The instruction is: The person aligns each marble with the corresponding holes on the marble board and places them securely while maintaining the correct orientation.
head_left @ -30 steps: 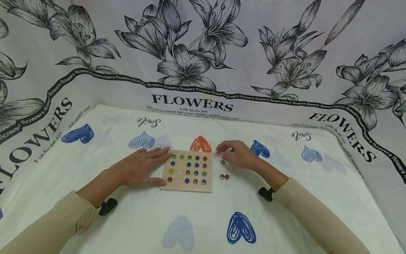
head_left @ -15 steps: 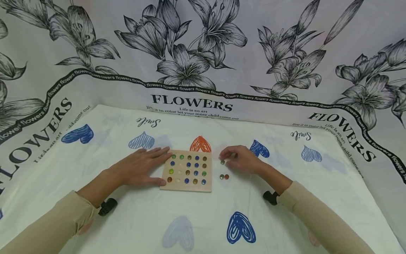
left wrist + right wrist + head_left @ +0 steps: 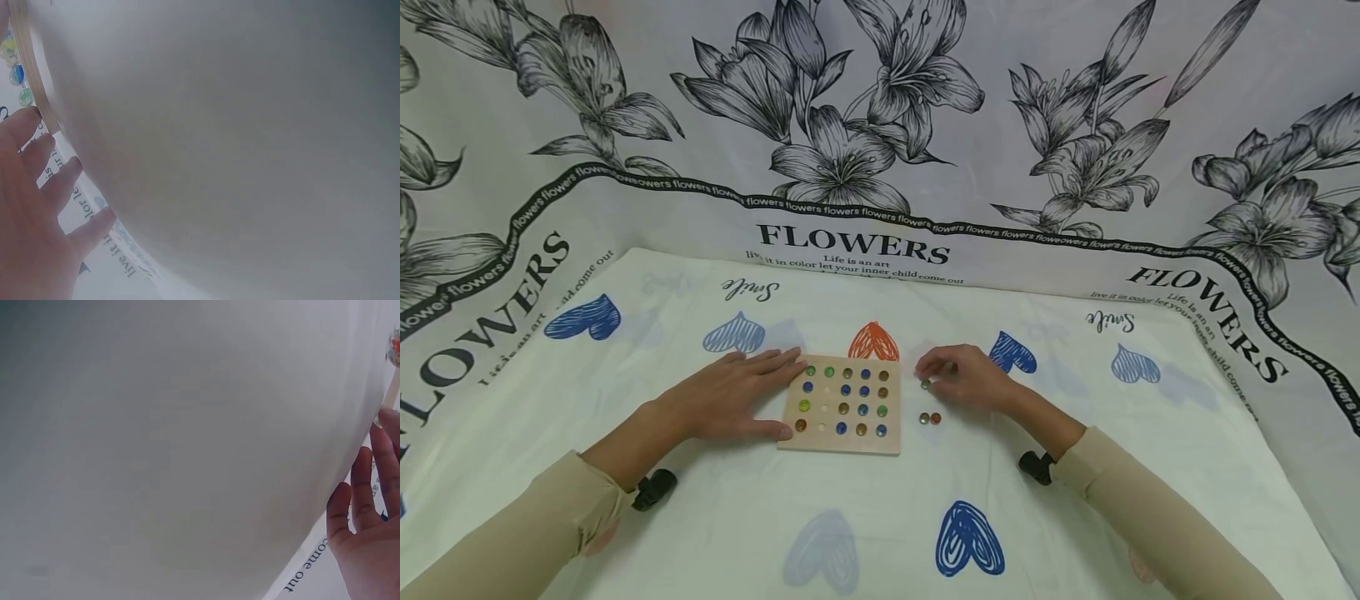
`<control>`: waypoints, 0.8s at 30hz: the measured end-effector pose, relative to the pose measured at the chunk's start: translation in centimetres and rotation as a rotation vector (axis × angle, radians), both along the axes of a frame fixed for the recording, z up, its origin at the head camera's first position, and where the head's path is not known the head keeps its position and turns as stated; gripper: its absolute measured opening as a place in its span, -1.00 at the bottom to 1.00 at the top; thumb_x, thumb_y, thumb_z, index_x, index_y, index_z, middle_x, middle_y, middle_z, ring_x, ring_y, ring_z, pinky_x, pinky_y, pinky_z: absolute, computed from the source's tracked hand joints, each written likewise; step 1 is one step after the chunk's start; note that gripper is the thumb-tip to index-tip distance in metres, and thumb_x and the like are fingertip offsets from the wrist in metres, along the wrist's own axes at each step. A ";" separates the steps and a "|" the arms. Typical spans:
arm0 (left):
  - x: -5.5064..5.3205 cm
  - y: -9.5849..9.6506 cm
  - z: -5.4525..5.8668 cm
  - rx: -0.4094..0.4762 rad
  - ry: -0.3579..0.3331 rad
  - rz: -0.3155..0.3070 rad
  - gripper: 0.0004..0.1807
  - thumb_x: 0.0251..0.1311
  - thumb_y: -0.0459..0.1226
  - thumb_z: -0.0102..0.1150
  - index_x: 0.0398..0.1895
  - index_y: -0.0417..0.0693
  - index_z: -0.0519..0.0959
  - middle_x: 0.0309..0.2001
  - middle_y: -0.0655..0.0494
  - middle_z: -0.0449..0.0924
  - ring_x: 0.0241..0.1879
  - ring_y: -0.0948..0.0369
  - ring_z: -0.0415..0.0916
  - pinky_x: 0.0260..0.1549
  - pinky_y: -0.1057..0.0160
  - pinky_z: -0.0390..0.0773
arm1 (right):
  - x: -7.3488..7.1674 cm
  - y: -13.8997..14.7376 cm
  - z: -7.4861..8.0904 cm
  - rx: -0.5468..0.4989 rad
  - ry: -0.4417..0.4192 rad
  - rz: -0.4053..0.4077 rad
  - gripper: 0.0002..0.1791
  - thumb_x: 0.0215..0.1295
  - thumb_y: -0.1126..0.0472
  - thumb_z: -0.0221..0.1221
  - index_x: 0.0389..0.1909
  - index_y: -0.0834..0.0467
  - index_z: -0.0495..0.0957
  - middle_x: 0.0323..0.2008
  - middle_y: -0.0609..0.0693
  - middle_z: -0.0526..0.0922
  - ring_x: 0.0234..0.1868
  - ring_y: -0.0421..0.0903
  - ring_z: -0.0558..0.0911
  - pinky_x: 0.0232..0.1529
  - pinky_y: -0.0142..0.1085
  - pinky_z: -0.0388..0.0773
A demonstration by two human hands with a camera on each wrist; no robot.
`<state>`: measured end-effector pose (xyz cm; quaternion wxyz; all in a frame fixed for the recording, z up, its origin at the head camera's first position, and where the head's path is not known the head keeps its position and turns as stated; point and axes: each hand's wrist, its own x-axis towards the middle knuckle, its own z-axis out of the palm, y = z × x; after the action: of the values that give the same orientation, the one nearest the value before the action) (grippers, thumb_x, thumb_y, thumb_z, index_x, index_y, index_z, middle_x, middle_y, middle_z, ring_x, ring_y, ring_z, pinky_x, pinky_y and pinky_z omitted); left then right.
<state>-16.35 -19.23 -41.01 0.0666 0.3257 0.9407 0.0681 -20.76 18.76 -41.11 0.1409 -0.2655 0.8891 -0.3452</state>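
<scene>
A pale wooden board (image 3: 841, 444) with rows of round hollows lies on the cloth. Coloured marbles fill most hollows; the lower ones in its second column look bare. My left hand (image 3: 737, 395) lies with fingers spread at the board's left side, fingertips and thumb touching its edge. Right of the board, my right hand (image 3: 966, 379) has its thumb and index finger together at a greenish marble (image 3: 925, 384), pinching it close to the cloth. Nearer me, a greenish-brown marble (image 3: 924, 418) and a reddish marble (image 3: 936, 418) sit side by side.
A white cloth (image 3: 715, 525) printed with hearts covers the table. Behind it hangs a flower-printed curtain (image 3: 1060, 275). Dark wrist cameras (image 3: 655, 489) are worn on both wrists. Blurred pale cloth fills most of both wrist views.
My right hand has shifted slightly right and nearer me, its thumb and index finger closing on the greenish marble. My left hand and the board have stayed put.
</scene>
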 end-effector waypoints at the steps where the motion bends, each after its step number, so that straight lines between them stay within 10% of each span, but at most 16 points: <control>1: 0.0 0.0 0.0 0.000 0.000 0.000 0.07 0.08 0.51 -0.05 0.56 0.13 0.17 0.56 0.08 0.07 0.49 -0.04 0.11 0.30 -0.33 0.23 | 0.0 0.0 0.0 -0.001 -0.001 0.000 -0.68 0.20 0.40 0.32 -0.02 0.10 0.66 -0.15 -0.15 0.73 -0.05 -0.15 0.64 0.06 -0.14 0.56; 24: 0.0 0.1 0.0 -0.012 -0.003 0.003 0.08 0.06 0.53 -0.06 0.56 0.14 0.17 0.56 0.08 0.06 0.49 -0.04 0.10 0.30 -0.33 0.22 | 0.7 -3.1 1.4 -0.063 -0.010 0.063 -0.71 0.27 0.35 0.28 0.01 0.11 0.65 -0.13 -0.15 0.73 -0.06 -0.18 0.61 0.05 -0.12 0.53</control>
<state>-16.39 -19.17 -40.96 0.0695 0.3237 0.9415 0.0631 -20.10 15.65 -39.74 0.1477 -0.2959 0.8682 -0.3698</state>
